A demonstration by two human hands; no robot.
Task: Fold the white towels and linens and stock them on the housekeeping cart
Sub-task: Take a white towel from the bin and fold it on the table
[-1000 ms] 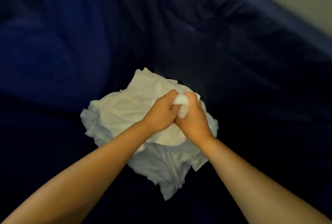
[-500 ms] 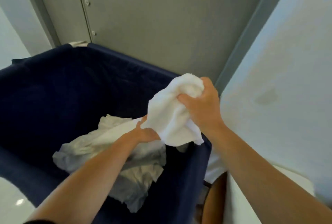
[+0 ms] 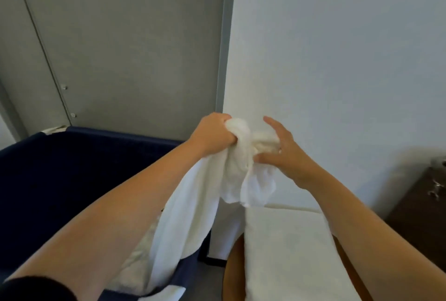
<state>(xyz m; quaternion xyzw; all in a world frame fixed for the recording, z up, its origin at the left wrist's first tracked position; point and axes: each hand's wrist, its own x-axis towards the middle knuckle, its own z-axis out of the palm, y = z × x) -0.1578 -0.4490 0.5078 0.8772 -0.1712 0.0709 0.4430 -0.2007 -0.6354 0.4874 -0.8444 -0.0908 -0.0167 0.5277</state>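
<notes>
Left hand (image 3: 212, 134) grips, right hand (image 3: 286, 152) pinches white towel (image 3: 200, 204) above navy bin (image 3: 72, 175), pale wall (image 3: 337, 59) behind.

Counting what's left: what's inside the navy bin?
A white towel hangs into the navy bin from the left hand; duller white cloth lies beside it; the left arm hides the bin floor.

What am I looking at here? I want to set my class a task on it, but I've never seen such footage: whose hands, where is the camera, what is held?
No machine here: a person wears a wide-angle camera on the head, looking forward and down, so both bare arms are theirs. The left hand grips a white towel in its fist; the right hand cups the bunched end beside it. The rest hangs down by a navy cloth bin. At lower right lies a white covered surface.
</notes>
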